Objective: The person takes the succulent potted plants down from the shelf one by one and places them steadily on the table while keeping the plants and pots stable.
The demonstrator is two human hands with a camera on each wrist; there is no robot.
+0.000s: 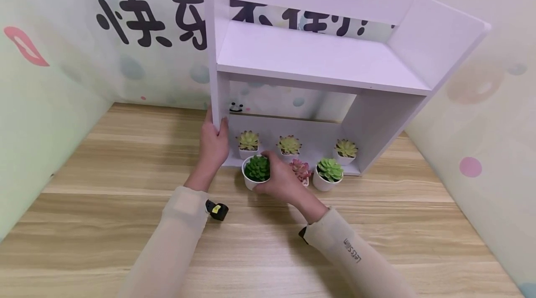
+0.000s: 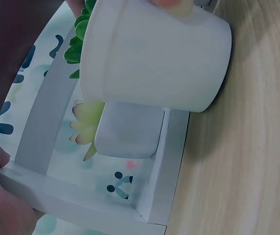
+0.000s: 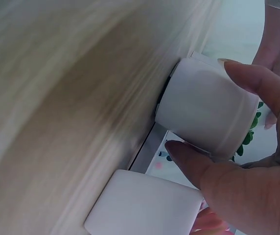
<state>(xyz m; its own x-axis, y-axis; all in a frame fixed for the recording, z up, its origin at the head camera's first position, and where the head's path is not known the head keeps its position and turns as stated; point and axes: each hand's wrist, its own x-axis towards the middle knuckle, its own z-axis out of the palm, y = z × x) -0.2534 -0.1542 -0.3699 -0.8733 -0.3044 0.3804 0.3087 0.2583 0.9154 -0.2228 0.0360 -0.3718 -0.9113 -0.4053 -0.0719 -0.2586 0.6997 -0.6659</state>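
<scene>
My left hand (image 1: 213, 144) grips the left side panel of the white shelf (image 1: 322, 58), thumb on the inner side. My right hand (image 1: 282, 179) pinches a round white pot (image 1: 250, 183) with a dark green succulent (image 1: 257, 168), in front of the shelf's bottom board. The right wrist view shows thumb and finger on either side of that pot (image 3: 206, 105). In the left wrist view the pot (image 2: 154, 54) appears close up, my left hand (image 2: 5, 191) on the panel. Beside my right hand stand a pink succulent (image 1: 300, 170), partly covered, and a light green one (image 1: 329, 170).
On the shelf's bottom board stand three yellow-green succulents, at left (image 1: 249, 141), middle (image 1: 289, 145) and right (image 1: 345, 148), in white pots. The shelf stands on a wooden table (image 1: 125, 186) near a patterned wall (image 1: 163, 75) with black characters.
</scene>
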